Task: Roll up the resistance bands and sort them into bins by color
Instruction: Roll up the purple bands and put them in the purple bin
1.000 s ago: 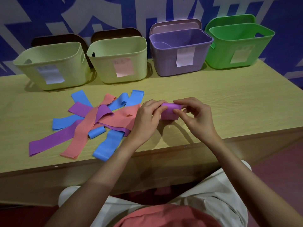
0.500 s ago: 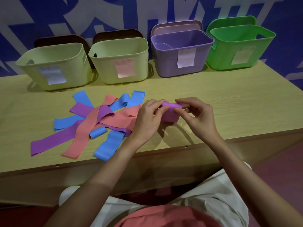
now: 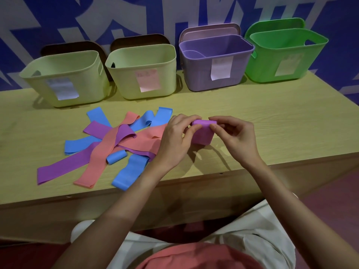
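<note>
A rolled purple band [image 3: 202,133] is held just above the table between both hands. My left hand [image 3: 174,138] pinches its left end and my right hand [image 3: 235,136] pinches its right end near the top. To the left lies a loose pile of flat bands: purple [image 3: 64,168], salmon [image 3: 97,162] and blue [image 3: 132,171], with a small blue roll [image 3: 116,156] among them. Along the back stand a purple bin [image 3: 215,61], a green bin [image 3: 285,55] and two pale yellow bins [image 3: 64,78] [image 3: 143,72].
Each bin carries a paper label on its front. Lids lean against the blue and white wall behind the bins. The wooden table [image 3: 272,123] ends at a front edge close to my lap. Bare tabletop lies to the right of my hands.
The hands keep turning the purple roll in place; it looks slightly tighter and more upright. The pile and bins have not moved.
</note>
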Motion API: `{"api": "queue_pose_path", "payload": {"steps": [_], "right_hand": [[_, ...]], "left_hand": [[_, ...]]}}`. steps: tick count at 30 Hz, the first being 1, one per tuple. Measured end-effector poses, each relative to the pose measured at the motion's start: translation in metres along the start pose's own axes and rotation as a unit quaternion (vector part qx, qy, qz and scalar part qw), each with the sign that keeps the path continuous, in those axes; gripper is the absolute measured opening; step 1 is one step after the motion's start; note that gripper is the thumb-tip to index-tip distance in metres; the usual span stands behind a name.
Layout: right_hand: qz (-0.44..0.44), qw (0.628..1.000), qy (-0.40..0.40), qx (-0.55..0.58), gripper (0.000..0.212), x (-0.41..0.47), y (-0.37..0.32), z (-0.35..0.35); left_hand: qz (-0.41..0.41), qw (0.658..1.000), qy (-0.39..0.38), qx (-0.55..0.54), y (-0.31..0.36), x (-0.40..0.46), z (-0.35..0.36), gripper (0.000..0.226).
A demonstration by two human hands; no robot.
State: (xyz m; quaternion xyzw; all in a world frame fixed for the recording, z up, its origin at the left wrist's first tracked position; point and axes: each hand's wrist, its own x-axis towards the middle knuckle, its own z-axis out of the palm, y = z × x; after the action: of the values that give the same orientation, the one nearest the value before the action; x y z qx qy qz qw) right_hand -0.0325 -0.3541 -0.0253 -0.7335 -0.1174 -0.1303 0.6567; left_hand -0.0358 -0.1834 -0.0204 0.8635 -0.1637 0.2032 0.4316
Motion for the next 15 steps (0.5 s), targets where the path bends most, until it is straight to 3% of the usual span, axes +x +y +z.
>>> {"api": "queue_pose_path", "payload": {"steps": [6, 12, 15], "right_hand": [[-0.077, 0.995, -0.008, -0.061, 0.024, -0.0004, 0.0018, 0.0016], [0.049, 0.998, 0.001, 0.036, 0.019, 0.002, -0.0039, 0.0005], [0.08, 0.995, -0.001, 0.06, 0.018, 0.0013, -0.0062, -0.0015]], "left_hand": [[-0.035, 0.999, 0.003, -0.038, 0.0009, 0.0013, 0.0027, 0.027], [0.009, 0.999, -0.012, 0.029, 0.0006, 0.0013, 0.0005, 0.039], [0.048, 0.998, -0.013, 0.048, -0.0037, 0.0011, -0.0005, 0.031]]}}
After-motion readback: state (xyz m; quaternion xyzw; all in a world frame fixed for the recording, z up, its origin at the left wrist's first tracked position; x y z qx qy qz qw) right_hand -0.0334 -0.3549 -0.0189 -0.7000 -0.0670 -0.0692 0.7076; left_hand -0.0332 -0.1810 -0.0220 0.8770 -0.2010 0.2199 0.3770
